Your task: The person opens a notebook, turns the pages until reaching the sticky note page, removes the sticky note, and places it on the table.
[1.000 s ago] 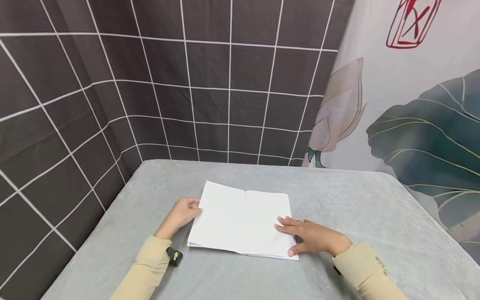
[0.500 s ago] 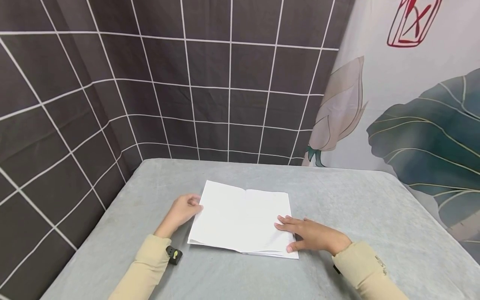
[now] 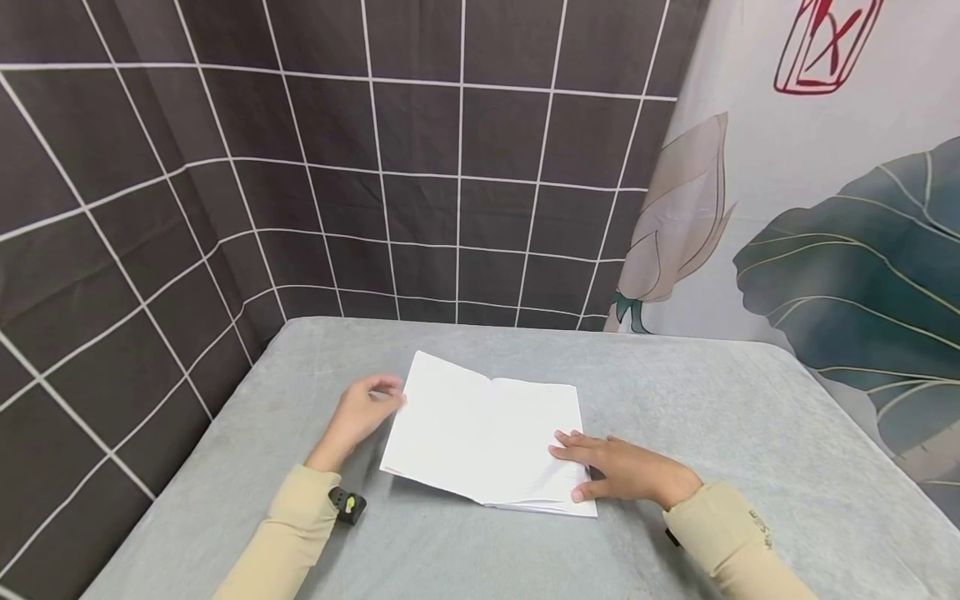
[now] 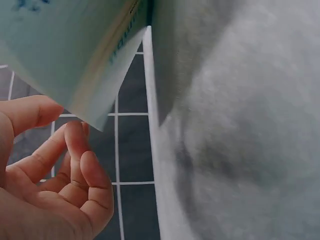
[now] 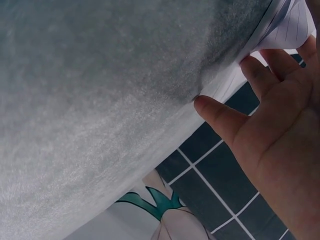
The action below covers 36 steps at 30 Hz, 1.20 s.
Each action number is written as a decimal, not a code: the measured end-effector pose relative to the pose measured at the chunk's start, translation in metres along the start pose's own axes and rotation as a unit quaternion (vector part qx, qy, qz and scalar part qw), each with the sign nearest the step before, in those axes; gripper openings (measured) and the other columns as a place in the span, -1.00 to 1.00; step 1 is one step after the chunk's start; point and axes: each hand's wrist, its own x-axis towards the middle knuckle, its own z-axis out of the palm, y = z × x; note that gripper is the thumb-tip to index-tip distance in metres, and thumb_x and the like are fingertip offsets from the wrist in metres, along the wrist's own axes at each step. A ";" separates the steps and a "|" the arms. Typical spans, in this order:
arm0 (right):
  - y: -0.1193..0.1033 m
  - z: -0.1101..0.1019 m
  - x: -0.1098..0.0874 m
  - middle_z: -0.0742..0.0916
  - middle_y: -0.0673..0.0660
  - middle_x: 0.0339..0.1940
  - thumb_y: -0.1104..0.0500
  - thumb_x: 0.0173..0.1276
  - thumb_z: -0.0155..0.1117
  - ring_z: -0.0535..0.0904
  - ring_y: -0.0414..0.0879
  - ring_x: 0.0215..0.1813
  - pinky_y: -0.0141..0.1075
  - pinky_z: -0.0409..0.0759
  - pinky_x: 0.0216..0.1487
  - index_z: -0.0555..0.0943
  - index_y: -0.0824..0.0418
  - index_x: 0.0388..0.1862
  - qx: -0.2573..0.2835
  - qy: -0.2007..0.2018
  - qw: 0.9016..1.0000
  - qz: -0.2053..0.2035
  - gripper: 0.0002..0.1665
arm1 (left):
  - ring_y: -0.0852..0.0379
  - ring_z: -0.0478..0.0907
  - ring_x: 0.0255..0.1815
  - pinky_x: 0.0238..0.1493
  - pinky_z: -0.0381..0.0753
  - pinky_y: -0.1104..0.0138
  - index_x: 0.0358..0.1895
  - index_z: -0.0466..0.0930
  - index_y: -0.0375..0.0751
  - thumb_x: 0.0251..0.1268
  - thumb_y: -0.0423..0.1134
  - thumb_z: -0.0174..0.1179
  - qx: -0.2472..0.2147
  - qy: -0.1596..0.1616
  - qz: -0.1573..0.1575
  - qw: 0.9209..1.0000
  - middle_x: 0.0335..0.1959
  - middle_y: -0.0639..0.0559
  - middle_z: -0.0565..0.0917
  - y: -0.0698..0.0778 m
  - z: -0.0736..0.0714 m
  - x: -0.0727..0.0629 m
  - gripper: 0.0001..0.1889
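An open notebook [image 3: 480, 433] with white pages lies on the table, its left side raised at a slant. My left hand [image 3: 363, 410] is at the left edge, thumb and curled fingers pinching it. From the left wrist, the pale green cover [image 4: 75, 55] with blue print shows its underside, and the left hand's fingertips [image 4: 75, 132] are right at its edge. On the right page, my right hand [image 3: 618, 471] rests with fingers spread. Ruled pages [image 5: 292, 25] show beside the right hand in the right wrist view.
A grey cloth covers the table [image 3: 720, 408]. Behind and to the left hangs a dark curtain [image 3: 420, 208] with a white grid. At the right is a white curtain [image 3: 757, 167] printed with a flower and leaves.
My left hand has moved up and slightly away, raising the notebook's left side off the table. The right hand stays in place on the right page.
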 end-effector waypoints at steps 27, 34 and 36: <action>-0.004 -0.002 -0.001 0.33 0.12 0.49 -0.25 0.21 0.24 0.23 0.18 0.48 0.28 0.15 0.33 0.28 0.18 0.45 0.001 0.004 0.999 0.034 -0.07 | 0.15 0.61 -0.37 -0.38 0.45 0.30 -0.12 0.69 -0.07 0.10 -0.03 0.35 0.316 -0.051 0.361 0.876 -0.35 0.13 0.72 0.099 0.061 -0.070 -0.69; -0.004 -0.001 -0.001 0.35 0.14 0.48 -0.26 0.21 0.22 0.26 0.19 0.46 0.30 0.19 0.29 0.29 0.18 0.45 -0.009 0.008 1.000 0.026 -0.07 | 0.16 0.59 -0.41 -0.42 0.36 0.33 -0.17 0.69 0.00 0.10 0.07 0.32 0.410 -0.081 0.375 0.827 -0.37 0.14 0.72 0.101 0.093 -0.078 -0.69; -0.004 -0.001 -0.001 0.35 0.14 0.48 -0.27 0.22 0.21 0.27 0.19 0.46 0.30 0.20 0.29 0.29 0.17 0.45 -0.014 0.010 1.000 0.023 -0.08 | 0.17 0.58 -0.42 -0.42 0.35 0.33 -0.20 0.69 0.00 0.09 0.08 0.32 0.420 -0.084 0.380 0.820 -0.39 0.14 0.71 0.100 0.100 -0.080 -0.70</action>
